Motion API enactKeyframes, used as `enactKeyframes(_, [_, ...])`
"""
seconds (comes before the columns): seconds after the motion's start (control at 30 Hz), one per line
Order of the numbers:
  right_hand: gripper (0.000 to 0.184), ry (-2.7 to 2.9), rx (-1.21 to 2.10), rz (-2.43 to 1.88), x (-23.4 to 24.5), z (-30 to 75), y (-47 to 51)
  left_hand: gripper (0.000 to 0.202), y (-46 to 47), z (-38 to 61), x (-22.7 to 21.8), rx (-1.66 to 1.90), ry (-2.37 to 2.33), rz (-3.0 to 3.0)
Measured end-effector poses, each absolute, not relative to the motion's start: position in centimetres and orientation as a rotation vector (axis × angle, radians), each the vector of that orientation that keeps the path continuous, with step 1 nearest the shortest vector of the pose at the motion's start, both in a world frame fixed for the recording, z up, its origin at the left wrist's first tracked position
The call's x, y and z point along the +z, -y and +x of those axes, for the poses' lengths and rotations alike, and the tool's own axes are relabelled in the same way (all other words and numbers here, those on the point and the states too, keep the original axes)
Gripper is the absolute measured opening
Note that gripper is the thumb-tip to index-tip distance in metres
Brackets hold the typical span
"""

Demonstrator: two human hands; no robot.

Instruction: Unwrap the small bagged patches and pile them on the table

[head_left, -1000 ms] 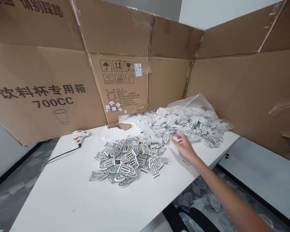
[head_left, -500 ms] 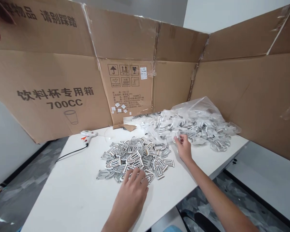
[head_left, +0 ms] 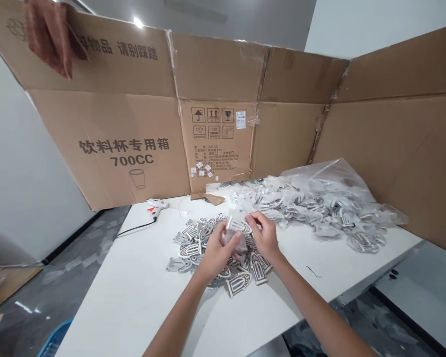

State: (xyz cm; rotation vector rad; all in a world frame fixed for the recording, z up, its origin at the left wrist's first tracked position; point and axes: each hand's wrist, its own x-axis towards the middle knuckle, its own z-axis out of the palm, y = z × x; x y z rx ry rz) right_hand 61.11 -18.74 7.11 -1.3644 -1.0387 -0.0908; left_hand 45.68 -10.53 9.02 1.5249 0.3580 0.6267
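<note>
Both my hands meet over a pile of loose silver arch-shaped pieces [head_left: 193, 237] on the white table [head_left: 134, 297]. My left hand [head_left: 218, 246] and my right hand [head_left: 263, 235] are closed on one small piece wrapped in a clear plastic bag [head_left: 233, 229], held just above the pile. Behind and to the right lies a heap of the same pieces in clear plastic bags [head_left: 319, 203].
An unfolded cardboard box [head_left: 223, 99] stands as a wall around the back and right of the table. A white hot glue gun [head_left: 156, 204] with a black cord lies at the back left. Another person's hand [head_left: 48, 37] grips the cardboard's top left edge.
My right hand picked a bagged piece from the plastic heap and brought it back over the loose pile. My left hand rose from the pile and joined it on the bag. The view shifted left.
</note>
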Motion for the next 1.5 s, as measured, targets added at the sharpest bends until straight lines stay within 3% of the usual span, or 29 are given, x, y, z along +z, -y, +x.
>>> enactKeyframes(0.07, [0.035,0.981,0.014,-1.324,7.0,60.9,17.6,0.056,10.6,45.2,8.9,0.625,-0.384,1.416])
enactKeyframes(0.27, [0.047,0.906,0.715,-1.083,5.9,60.1,17.7,0.048,11.4,44.5,9.1,0.625,-0.528,1.495])
enactKeyframes(0.57, [0.039,0.852,0.628,-1.075,5.0,61.0,17.4,0.061,11.8,45.0,8.8,0.640,-0.458,1.338])
enactKeyframes(0.87, [0.036,0.730,0.920,-0.819,5.8,60.9,18.8,0.057,12.7,45.5,7.9,0.515,-0.388,0.912])
enactKeyframes(1.37, [0.031,0.472,0.821,-0.644,5.8,61.7,19.3,0.051,12.6,45.4,7.6,0.500,-0.324,0.840])
enactKeyframes(1.5, [0.033,0.522,1.028,-0.620,5.3,62.4,19.4,0.051,12.7,45.3,7.7,0.470,-0.299,0.854])
